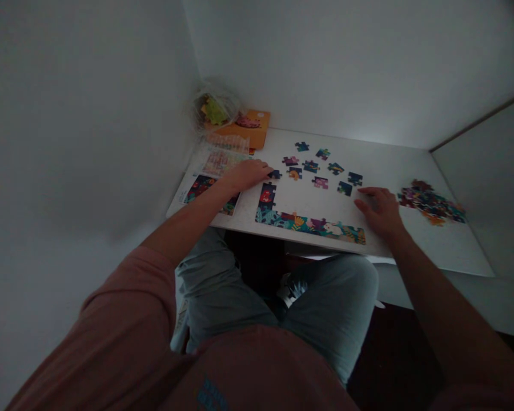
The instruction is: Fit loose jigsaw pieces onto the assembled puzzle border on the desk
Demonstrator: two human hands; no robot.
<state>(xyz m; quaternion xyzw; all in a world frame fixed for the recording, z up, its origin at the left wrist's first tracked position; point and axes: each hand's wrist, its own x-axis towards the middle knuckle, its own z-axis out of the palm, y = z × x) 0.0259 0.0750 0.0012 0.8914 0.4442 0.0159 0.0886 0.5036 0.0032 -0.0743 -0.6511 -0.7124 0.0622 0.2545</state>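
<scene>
My left hand (252, 173) reaches over the left part of the white table, its fingers bunched at the edge of a dark blue puzzle piece (276, 174). That piece lies just above the joined puzzle strip (302, 222), an L of pieces along the front edge with a short left side. My right hand (381, 210) rests on the tabletop right of the strip, thumb and forefinger apart with nothing between them. Close to its fingertips are two loose dark pieces, one a blue-green piece (345, 188). Several more loose pieces, such as a pink piece (320, 182), lie spread above the strip.
A heap of puzzle pieces (430, 202) lies at the right. On the left are a picture sheet (200, 187) under my forearm, a clear plastic packet (223, 154), an orange box or book (260, 123) and a clear bag (214, 108). Walls border the table (445, 251).
</scene>
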